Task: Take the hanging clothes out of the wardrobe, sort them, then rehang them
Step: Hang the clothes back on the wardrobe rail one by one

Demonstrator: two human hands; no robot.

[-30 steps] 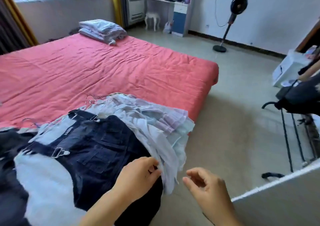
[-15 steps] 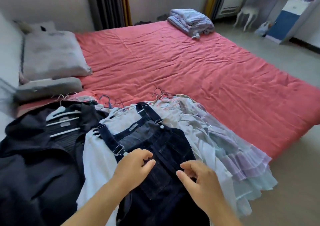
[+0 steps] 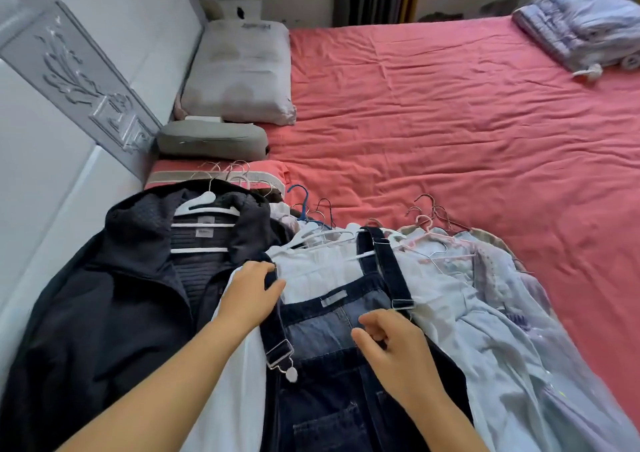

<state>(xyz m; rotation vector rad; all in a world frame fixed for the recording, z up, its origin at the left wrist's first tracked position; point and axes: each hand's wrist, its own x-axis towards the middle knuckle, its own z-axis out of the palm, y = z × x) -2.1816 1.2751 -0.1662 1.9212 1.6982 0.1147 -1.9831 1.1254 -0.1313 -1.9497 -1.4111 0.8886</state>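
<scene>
The dungarees (image 3: pixel 332 365) lay atop the clothes on the bed (image 3: pixel 450 122), straps running away from her. Her left hand (image 3: pixel 251 294) pinched the near strap (image 3: pixel 275 316) high up; the right hand (image 3: pixel 391 347) hovered over the bib, fingers loosely curled, holding nothing.
</scene>
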